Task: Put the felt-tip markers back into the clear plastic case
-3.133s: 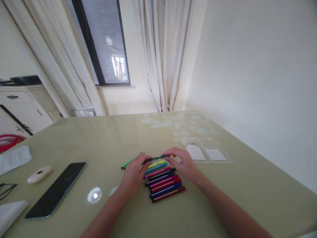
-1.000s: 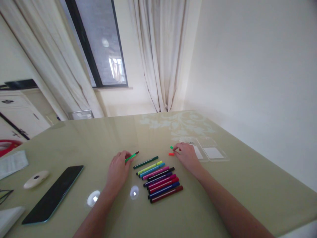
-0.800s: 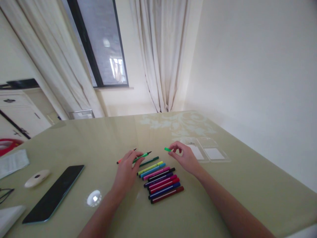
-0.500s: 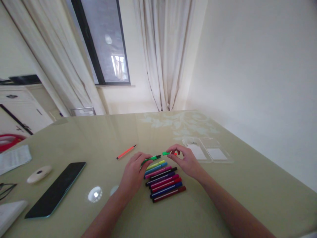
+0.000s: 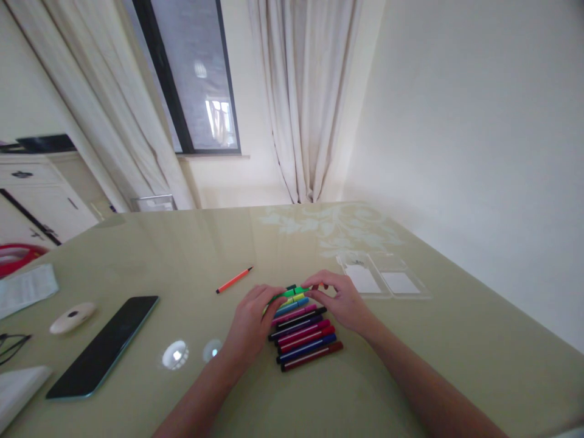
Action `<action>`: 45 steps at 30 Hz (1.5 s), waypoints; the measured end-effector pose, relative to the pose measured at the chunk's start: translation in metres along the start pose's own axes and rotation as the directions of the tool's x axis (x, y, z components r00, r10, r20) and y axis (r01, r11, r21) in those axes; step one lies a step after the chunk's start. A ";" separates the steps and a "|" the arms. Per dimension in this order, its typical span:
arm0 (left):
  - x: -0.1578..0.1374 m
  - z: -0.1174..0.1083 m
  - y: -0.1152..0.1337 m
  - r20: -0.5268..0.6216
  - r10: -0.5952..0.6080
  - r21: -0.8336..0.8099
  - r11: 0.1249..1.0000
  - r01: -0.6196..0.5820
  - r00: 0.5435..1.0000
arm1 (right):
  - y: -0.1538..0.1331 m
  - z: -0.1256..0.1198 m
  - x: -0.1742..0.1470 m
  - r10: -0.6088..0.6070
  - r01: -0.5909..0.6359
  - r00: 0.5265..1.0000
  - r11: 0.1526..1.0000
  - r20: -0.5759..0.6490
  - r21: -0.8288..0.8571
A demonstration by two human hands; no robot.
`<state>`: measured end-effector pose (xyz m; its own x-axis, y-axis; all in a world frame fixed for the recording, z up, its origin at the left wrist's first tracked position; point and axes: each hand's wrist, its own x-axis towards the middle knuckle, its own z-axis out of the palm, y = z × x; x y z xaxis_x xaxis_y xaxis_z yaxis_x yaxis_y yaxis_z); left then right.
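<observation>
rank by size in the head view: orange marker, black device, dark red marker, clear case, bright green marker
Black device
Clear case
Dark red marker (nearer the camera)
Orange marker
Bright green marker: partly hidden, so unranked

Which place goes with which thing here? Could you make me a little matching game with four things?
1. Bright green pen
2. Orange pen
3. Dark red pen
4. Clear case

A. Near end of the row of pens
B. Right side of the table
C. Between left hand and right hand
D. Alone, left of the row

Pairs: 1-C, 2-D, 3-A, 4-B
</observation>
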<state>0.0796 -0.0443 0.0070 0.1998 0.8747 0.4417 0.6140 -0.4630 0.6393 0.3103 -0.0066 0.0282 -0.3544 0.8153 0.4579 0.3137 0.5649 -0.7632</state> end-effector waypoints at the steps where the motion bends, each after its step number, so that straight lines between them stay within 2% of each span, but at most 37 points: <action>1: 0.000 0.000 0.000 0.004 -0.007 -0.003 1.000 0.007 1.000 | 0.000 0.000 0.000 -0.006 0.006 1.000 1.000 -0.001 0.006; 6: 0.000 0.000 0.001 0.028 -0.034 -0.032 0.999 0.034 0.999 | 0.001 -0.001 -0.001 -0.058 0.058 0.998 0.996 -0.003 0.074; 11: -0.001 0.000 0.003 0.015 -0.009 -0.064 0.998 0.010 1.000 | -0.001 -0.001 -0.002 -0.045 0.048 0.999 0.992 -0.028 0.119; 20: 0.001 0.000 -0.001 0.037 -0.013 -0.016 1.000 0.013 0.999 | 0.005 0.004 -0.002 0.024 -0.026 0.999 0.998 0.024 0.051; 22: 0.002 -0.002 -0.005 0.050 -0.028 0.025 0.999 0.027 0.998 | 0.007 0.002 0.000 0.055 -0.055 0.998 0.998 0.016 -0.012; 24: 0.003 -0.003 -0.011 0.049 -0.050 0.090 0.995 0.045 0.998 | 0.012 -0.002 0.003 0.071 -0.076 0.997 0.990 -0.043 -0.121; 27: 0.003 -0.002 -0.019 0.047 -0.074 0.202 0.977 0.063 0.996 | 0.024 -0.011 0.005 0.085 -0.124 0.989 0.915 -0.117 -0.384; 30: 0.004 0.000 -0.024 0.081 -0.089 0.253 0.965 0.066 0.993 | 0.036 -0.016 0.004 0.134 -0.140 0.989 0.773 -0.056 -0.618; 32: 0.006 -0.002 -0.030 0.076 -0.096 0.250 0.965 0.074 0.992 | 0.041 -0.015 0.003 0.164 -0.110 0.986 0.702 0.009 -0.703; 35: 0.009 -0.014 -0.043 -0.060 -0.138 0.304 0.941 0.150 0.989 | 0.043 -0.012 0.003 0.188 -0.084 0.981 0.661 0.056 -0.745; 38: 0.008 -0.031 -0.060 -0.197 -0.223 0.477 0.829 0.292 0.955 | 0.039 -0.011 0.004 0.183 -0.111 0.983 0.712 0.030 -0.693; 41: 0.006 -0.042 -0.071 -0.232 -0.309 0.580 0.717 0.386 0.922 | 0.032 -0.008 0.004 0.135 -0.112 0.991 0.819 -0.001 -0.562; 43: 0.008 -0.042 -0.071 -0.205 -0.335 0.548 0.739 0.391 0.920 | 0.028 -0.006 0.004 0.087 -0.079 0.996 0.887 -0.004 -0.456; 45: 0.011 -0.038 -0.066 -0.146 -0.326 0.416 0.836 0.357 0.934 | 0.024 -0.003 0.003 0.047 -0.045 0.999 0.935 -0.003 -0.351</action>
<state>0.0127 -0.0101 -0.0067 -0.1255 0.9470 0.2957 0.9024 -0.0149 0.4306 0.3194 0.0097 0.0128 -0.3363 0.8414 0.4231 0.6182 0.5361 -0.5748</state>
